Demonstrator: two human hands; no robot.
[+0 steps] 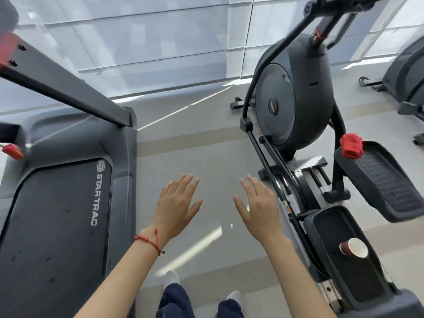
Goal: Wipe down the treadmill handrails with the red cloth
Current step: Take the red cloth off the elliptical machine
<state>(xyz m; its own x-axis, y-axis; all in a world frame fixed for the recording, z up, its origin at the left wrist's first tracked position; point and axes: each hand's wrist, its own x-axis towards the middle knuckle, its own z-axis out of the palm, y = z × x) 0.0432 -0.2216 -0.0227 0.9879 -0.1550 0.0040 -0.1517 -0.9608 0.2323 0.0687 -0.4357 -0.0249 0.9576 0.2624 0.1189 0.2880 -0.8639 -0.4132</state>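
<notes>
The red cloth [351,146] lies crumpled on the front of the far pedal of an elliptical trainer at the right. A dark treadmill [64,203] marked STAR TRAC fills the left side, and one of its uprights [62,86] slants across the upper left. My left hand [176,206] and my right hand [258,206] hover side by side over the floor between the two machines, palms down, fingers spread, holding nothing. Both hands are well short of the cloth. The treadmill handrails are mostly out of view.
The elliptical trainer [296,97] stands close on the right, its near pedal holding a red paper cup [354,247]. A second elliptical [406,74] sits at the far right. A red safety clip [12,151] hangs at the left. My feet stand on beige floor [202,145].
</notes>
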